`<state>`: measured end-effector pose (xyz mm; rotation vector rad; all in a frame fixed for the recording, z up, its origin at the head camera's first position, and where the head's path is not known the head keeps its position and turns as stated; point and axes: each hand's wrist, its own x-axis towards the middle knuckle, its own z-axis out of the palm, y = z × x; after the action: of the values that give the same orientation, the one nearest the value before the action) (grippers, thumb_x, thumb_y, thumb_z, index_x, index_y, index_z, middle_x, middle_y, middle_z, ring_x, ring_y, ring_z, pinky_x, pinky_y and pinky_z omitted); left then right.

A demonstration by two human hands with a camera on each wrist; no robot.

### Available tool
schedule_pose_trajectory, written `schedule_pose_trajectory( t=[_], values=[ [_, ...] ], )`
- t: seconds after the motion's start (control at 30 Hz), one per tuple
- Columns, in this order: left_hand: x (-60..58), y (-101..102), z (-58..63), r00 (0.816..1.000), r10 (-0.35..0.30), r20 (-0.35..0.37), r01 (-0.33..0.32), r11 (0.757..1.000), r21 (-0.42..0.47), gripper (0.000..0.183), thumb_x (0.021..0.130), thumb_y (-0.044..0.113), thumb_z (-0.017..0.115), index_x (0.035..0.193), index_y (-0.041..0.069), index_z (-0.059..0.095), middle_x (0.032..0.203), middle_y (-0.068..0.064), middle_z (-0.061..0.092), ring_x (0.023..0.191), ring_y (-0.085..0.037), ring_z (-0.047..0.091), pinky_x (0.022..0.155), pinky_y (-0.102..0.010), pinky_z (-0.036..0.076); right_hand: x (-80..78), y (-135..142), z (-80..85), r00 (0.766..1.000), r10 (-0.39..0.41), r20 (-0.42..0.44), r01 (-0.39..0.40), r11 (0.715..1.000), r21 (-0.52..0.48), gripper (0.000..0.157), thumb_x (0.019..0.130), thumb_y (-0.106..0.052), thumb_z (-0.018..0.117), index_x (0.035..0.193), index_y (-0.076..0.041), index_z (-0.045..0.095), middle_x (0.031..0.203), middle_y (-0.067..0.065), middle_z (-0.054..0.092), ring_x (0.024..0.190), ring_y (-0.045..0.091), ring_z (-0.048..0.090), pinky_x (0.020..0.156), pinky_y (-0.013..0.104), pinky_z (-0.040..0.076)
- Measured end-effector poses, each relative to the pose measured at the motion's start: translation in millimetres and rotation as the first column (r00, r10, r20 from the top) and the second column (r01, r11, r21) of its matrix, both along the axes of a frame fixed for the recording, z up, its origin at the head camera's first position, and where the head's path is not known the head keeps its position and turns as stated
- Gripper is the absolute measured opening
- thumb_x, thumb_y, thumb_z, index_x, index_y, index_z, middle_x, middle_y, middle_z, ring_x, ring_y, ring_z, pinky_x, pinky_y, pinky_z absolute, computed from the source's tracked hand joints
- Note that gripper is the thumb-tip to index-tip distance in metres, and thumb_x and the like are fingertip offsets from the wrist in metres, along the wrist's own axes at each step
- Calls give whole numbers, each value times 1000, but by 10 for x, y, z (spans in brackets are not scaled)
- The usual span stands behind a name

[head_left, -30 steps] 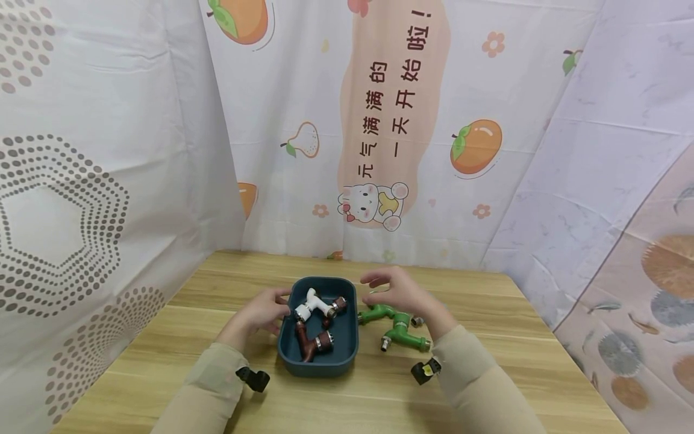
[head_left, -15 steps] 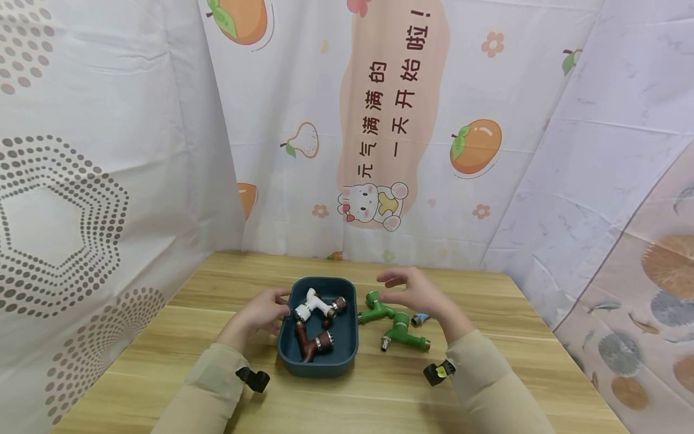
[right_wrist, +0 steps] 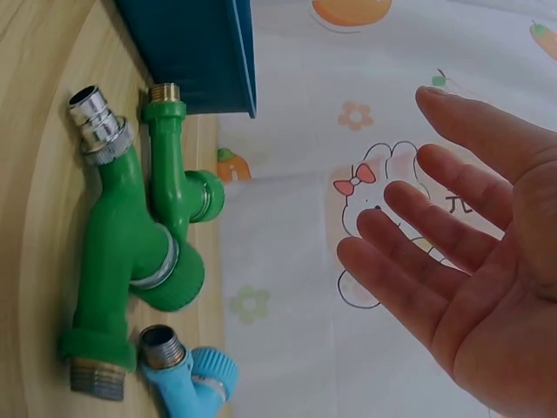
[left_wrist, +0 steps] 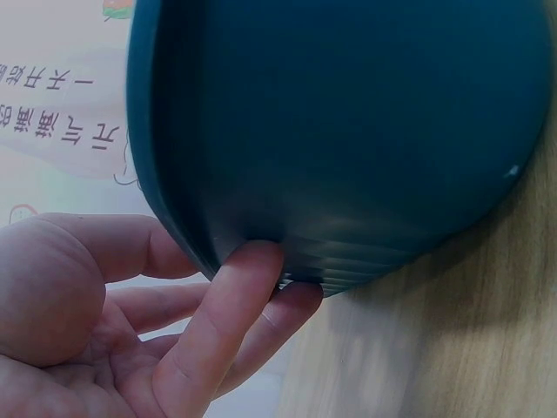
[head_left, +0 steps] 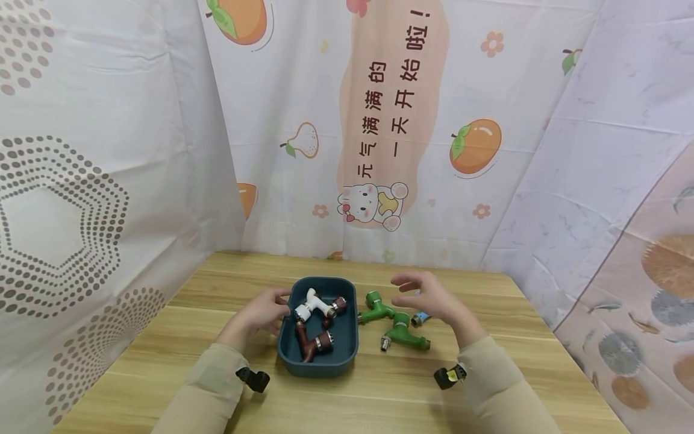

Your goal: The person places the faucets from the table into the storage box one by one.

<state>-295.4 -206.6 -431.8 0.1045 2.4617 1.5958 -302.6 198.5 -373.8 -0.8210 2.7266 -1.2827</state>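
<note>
My left hand holds the left side of a dark blue plastic bin. In the left wrist view its fingertips press the bin's outer wall, with the thumb up at the rim. Inside lie a white faucet, a dark red-brown faucet and another brown one partly under the white. My right hand hovers over the table with fingers spread, holding nothing. Near it are two green faucets and a light blue faucet, which the hand partly hides in the head view.
The wooden table runs back to a printed curtain. More curtains hang on the left and right. The green faucets sit just right of the bin.
My right hand has moved away to the right from beside the bin, uncovering the green faucets and part of the light blue one. The left hand and bin stay in place.
</note>
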Motion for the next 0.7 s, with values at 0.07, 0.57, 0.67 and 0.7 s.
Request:
schedule_pose_trajectory(
  t=[0.07, 0.57, 0.67, 0.7],
  values=[
    [2, -1, 0, 1000, 1, 3, -1, 1000, 4, 61, 92, -6, 56, 152, -1, 43, 121, -24, 61, 98, -34, 67, 57, -43, 61, 5, 31, -23, 1000, -4, 13, 4, 1000, -5, 47, 88, -29, 81, 130, -11, 67, 131, 10, 65, 119, 33, 61, 99, 54, 51],
    [7, 5, -12, 1000, 9, -3, -9, 1000, -4, 62, 91, -7, 57, 151, -1, 44, 120, -23, 62, 96, -34, 67, 56, -43, 61, -4, 264, -221, 997, -16, 70, 19, 999, -36, 49, 88, -21, 81, 131, -4, 65, 128, 15, 65, 116, 37, 62, 87, 40, 58],
    [8, 6, -7, 1000, 13, -6, -13, 1000, -9, 62, 90, -6, 57, 151, -1, 45, 120, -23, 62, 96, -33, 67, 56, -43, 61, -17, 289, -256, 997, -20, 72, 22, 999, -33, 49, 88, -21, 81, 131, -3, 65, 127, 13, 66, 117, 41, 61, 87, 41, 58],
    [9, 7, -3, 1000, 13, -7, -13, 1000, -9, 62, 90, -5, 57, 151, -1, 45, 121, -23, 62, 95, -33, 67, 56, -43, 61, -21, 297, -272, 997, -22, 71, 24, 999, -29, 49, 88, -21, 81, 130, -3, 65, 126, 13, 66, 117, 42, 61, 88, 42, 58]
  ],
)
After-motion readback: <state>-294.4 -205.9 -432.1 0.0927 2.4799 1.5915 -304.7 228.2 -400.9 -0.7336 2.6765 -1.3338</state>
